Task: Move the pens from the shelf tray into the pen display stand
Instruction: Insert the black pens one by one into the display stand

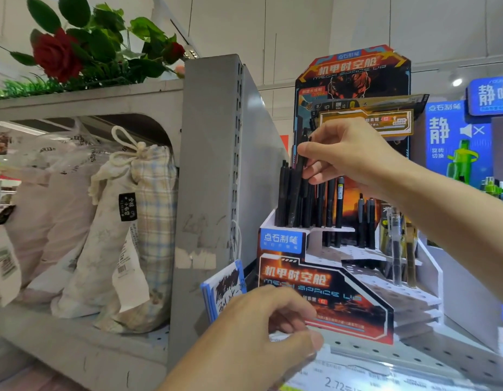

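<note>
A stepped cardboard pen display stand (323,280) with orange and blue print stands on the shelf. Several black pens (285,193) stand upright in its top left tier, and a few more (366,221) sit further right. My right hand (349,153) reaches in from the right and pinches one black pen (299,176) upright above that top tier, its lower end among the other pens. My left hand (261,331) hovers low in front of the stand, fingers curled, and I cannot see whether it holds anything. The shelf tray is not visible.
A grey metal shelf upright (213,165) stands just left of the stand. Cloth drawstring bags (132,221) fill the left shelf bay, with an artificial rose (57,56) on top. A blue display (459,142) stands to the right. The perforated shelf edge (399,354) runs below.
</note>
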The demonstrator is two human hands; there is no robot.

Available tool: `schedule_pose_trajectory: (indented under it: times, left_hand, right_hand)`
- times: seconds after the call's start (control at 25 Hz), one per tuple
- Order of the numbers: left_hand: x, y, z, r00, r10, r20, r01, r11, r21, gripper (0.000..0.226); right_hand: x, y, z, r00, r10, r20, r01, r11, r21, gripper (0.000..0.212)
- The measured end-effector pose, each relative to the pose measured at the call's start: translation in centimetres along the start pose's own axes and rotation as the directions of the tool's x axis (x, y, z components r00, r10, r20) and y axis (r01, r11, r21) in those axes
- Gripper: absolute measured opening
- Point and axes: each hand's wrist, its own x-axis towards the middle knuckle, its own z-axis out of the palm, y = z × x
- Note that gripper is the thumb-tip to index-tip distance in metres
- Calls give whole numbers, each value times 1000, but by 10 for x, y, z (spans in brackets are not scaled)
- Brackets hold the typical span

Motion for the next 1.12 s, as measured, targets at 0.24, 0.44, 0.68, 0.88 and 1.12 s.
schedule_pose_trajectory:
  times: [0.24,0.44,0.68,0.88,1.12]
  left_hand:
    - [-9,-2,4,999,39,13,-40,996,84,20]
    - [-8,0,8,999,31,21,-34,986,161,22]
    - [-8,3,7,1000,-4,31,-2,982,187,23]
    - [-9,5,11,1000,-32,-1,31,993,111,17]
    - [-10,3,12,1000,-21,-15,23,994,105,12]
  right_hand:
    - [-5,-2,3,1000,9,-20,-10,1000,-16,22]
    - [-4,-4,0,999,41,5,-41,998,-38,18]
    - [-4,2,20,990,112,85,-92,973,-213,18]
    - [-4,4,24,999,51,6,-47,953,-301,32]
    - [-5,5,25,998,40,51,-18,925,-379,34]
